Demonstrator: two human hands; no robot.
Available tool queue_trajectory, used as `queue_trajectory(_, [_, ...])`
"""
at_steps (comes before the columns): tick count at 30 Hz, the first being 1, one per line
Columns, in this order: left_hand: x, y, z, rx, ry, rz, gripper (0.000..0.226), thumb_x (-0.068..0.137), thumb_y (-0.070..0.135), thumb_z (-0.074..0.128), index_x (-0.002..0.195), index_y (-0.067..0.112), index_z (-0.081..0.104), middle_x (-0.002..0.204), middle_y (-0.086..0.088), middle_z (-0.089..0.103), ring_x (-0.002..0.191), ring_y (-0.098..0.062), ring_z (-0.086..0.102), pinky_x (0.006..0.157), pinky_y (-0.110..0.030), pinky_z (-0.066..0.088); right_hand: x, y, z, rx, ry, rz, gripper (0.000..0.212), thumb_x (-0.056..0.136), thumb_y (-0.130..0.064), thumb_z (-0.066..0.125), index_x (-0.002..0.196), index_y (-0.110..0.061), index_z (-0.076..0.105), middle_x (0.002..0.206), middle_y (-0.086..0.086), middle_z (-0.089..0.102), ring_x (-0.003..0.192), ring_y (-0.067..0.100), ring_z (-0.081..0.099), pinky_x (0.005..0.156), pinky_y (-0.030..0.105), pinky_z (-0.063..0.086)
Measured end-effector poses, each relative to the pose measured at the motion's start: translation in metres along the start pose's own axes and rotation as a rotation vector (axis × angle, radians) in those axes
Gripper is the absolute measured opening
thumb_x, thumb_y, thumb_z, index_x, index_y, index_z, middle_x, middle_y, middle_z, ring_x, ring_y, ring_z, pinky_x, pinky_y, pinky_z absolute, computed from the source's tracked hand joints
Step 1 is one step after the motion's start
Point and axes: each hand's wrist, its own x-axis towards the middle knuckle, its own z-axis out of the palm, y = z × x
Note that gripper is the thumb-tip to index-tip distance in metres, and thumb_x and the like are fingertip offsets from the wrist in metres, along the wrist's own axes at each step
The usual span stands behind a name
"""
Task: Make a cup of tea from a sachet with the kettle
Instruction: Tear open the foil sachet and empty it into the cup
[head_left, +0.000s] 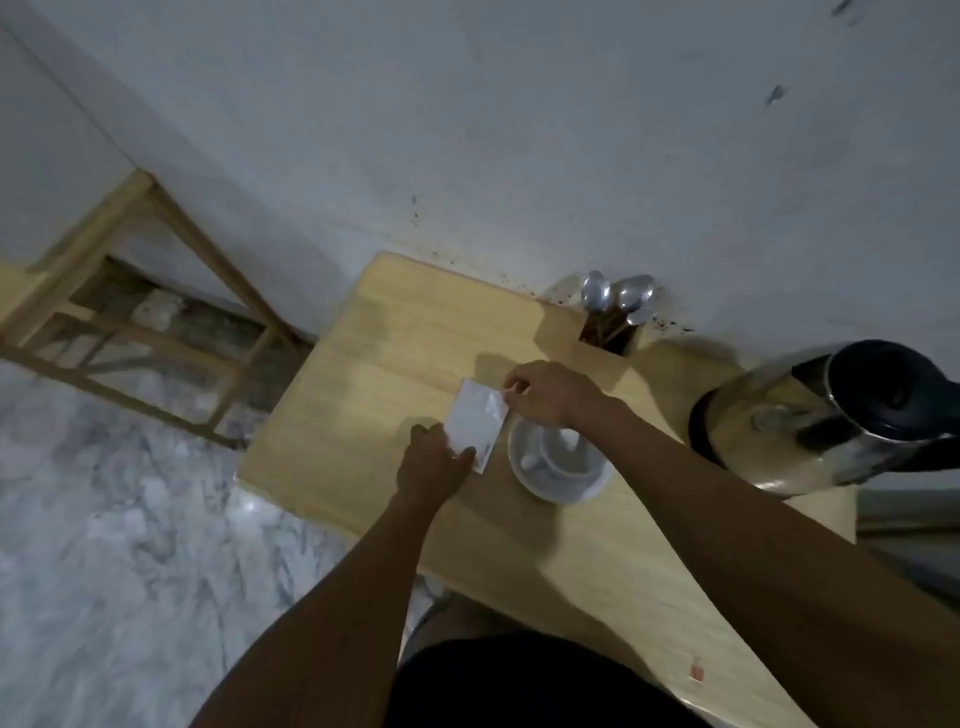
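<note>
Both hands pinch the white sachet (478, 415) above the surface (363, 364) | left hand (434, 457) fingers grip near corner, right hand (550, 389) far edge | I judge tearing underway | cup (563, 457) beside, contents unclear | kettle (831, 415) unpoured.

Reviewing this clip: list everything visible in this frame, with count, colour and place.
sachet: one, white, held above the table beside the cup
cup: one, white, on the saucer
saucer: one, white, on the table
kettle: one, steel with black lid, right end of the table
spoons: two, silver, upright in a slot by the wall
table: one, light wood
wooden frame: one, left
left hand: pinching the sachet's near end
right hand: pinching its far corner
</note>
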Motion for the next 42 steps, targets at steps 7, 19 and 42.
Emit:
queue_trajectory(7, [0.023,-0.013,0.001,0.05,0.079,0.024,0.048,0.079,0.04,0.068,0.115,0.011,0.053,0.116,-0.011,0.05,0.098,-0.032,0.059,0.078,-0.04,0.048,0.054,-0.007,0.028,-0.16,-0.105,0.162,0.049,0.092,-0.037,0.05,0.14,-0.026,0.048,0.144,0.001,0.05,0.123,0.027,0.052,0.096,0.04,0.045])
queue_trajectory(19, [0.029,-0.019,-0.004,-0.015,0.038,0.055,0.043,0.079,0.044,0.066,0.109,0.016,0.054,0.111,-0.007,0.054,0.097,-0.029,0.059,0.077,-0.04,0.052,0.07,-0.018,0.047,0.061,0.02,0.214,0.012,0.089,-0.034,0.06,0.093,-0.027,0.069,0.102,-0.003,0.069,0.095,0.022,0.063,0.081,0.035,0.048])
queue_trajectory(42, [-0.01,0.092,-0.118,-0.409,-0.2,0.512,0.02,0.094,0.027,0.054,0.092,0.017,0.071,0.09,-0.018,0.069,0.077,-0.013,0.057,0.07,-0.029,0.043,-0.06,-0.046,-0.05,0.604,0.413,-0.117,0.01,0.089,-0.023,0.07,0.096,-0.019,0.074,0.081,-0.002,0.071,0.069,0.013,0.064,0.066,0.025,0.053])
